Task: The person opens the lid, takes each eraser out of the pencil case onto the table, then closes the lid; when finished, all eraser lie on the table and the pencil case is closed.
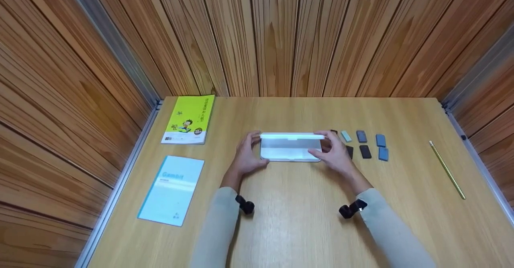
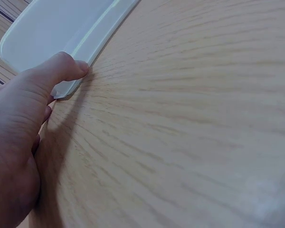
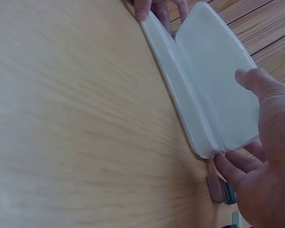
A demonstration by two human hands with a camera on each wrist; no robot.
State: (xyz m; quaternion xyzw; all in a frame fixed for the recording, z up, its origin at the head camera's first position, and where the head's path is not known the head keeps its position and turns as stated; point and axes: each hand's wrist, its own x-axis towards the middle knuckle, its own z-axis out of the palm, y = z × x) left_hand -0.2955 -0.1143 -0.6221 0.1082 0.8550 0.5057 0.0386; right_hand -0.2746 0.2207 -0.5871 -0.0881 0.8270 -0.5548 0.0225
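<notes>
A white, shallow plastic case, which looks like a pencil case [image 1: 285, 154], lies on the table between both hands with its hinged lid [image 1: 292, 136] raised at the back. My left hand [image 1: 245, 155] grips its left end; in the left wrist view the thumb [image 2: 69, 68] presses the front rim. At the right end, my right hand [image 1: 336, 155] holds the case and lid. Its thumb [image 3: 259, 81] lies over the inner face of the lid in the right wrist view, with other fingers at the end near the hinge. Some fingertips are hidden behind the case.
Several small eraser-like blocks, including a black one [image 1: 365, 152], a blue one [image 1: 380, 140] and a pale green one [image 1: 346, 136], lie right of the case. Farther right is a gold pencil [image 1: 447, 169]. A yellow-green book [image 1: 188, 117] and a light blue notebook [image 1: 172, 189] lie left.
</notes>
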